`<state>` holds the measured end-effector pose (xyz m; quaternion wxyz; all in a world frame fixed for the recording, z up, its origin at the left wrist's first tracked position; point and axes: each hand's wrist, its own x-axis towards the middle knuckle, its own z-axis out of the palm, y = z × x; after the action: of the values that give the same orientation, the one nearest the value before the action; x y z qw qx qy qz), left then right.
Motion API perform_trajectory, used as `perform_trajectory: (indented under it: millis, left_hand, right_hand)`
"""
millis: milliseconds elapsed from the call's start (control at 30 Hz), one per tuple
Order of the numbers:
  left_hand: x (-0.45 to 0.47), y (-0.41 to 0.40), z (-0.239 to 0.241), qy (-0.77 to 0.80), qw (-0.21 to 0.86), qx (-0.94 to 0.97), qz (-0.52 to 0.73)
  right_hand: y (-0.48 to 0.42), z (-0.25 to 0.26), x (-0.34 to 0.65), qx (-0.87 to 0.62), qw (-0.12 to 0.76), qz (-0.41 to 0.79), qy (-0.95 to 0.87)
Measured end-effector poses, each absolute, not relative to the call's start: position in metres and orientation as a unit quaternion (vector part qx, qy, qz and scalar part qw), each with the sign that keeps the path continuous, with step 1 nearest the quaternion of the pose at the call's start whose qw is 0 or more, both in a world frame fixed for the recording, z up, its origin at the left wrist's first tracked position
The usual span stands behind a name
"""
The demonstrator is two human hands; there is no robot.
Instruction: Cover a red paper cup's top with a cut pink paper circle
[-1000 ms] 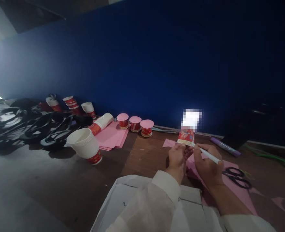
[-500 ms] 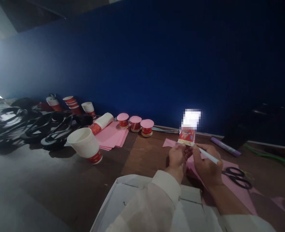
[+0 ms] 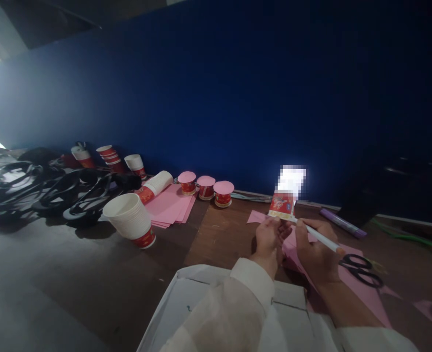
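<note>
My left hand [image 3: 268, 242] is closed around the lower end of a red paper cup [image 3: 282, 205] with a gold-patterned band, holding it tilted above the table. In my right hand [image 3: 318, 259] a white pen [image 3: 324, 238] with an orange end is pinched; its tip points at the cup's lower right side. Whether the tip touches the cup I cannot tell. Pink paper [image 3: 366, 298] lies beneath my right hand, and black-handled scissors [image 3: 364, 271] rest on it. A bright pixelated patch [image 3: 291, 180] shows just behind the cup.
Three short red cups topped with pink discs [image 3: 223, 187] stand along the blue partition [image 3: 216, 98]. Left of them are pink sheets [image 3: 171, 208], a lying cup stack [image 3: 157, 186] and an upright cup stack [image 3: 129, 217]. Black straps [image 3: 54, 195] lie far left; a purple tube [image 3: 342, 223] sits at right.
My right hand and the pen have shifted slightly right, and the pen has drawn a little off the cup. The left hand keeps its hold, with the cup turned slightly.
</note>
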<state>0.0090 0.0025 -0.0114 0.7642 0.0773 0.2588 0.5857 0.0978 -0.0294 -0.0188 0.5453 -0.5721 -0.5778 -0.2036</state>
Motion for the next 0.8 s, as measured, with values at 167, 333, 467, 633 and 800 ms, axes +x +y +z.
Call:
perform_trajectory:
  millis: [167, 333, 467, 633, 800]
  left_hand:
    - [0.0094, 0.0041, -0.0134, 0.262, 0.760, 0.081, 0.589]
    - [0.0078, 0.0045, -0.0120, 0.265, 0.764, 0.088, 0.581]
    - [0.0083, 0.0059, -0.0150, 0.265, 0.763, 0.092, 0.582]
    - [0.0091, 0.0066, -0.0172, 0.269, 0.762, 0.102, 0.580]
    - [0.0086, 0.0067, -0.0176, 0.268, 0.764, 0.105, 0.578]
  right_hand:
    - [-0.0282, -0.0197, 0.0985, -0.582, 0.543, -0.193, -0.574]
    - [-0.0297, -0.0175, 0.0945, -0.564, 0.545, -0.202, -0.587]
    - [-0.0290, -0.0188, 0.0956, -0.551, 0.531, -0.199, -0.612]
    - [-0.0278, -0.0198, 0.0973, -0.557, 0.528, -0.210, -0.606]
    - [-0.0279, -0.0194, 0.0968, -0.575, 0.531, -0.195, -0.591]
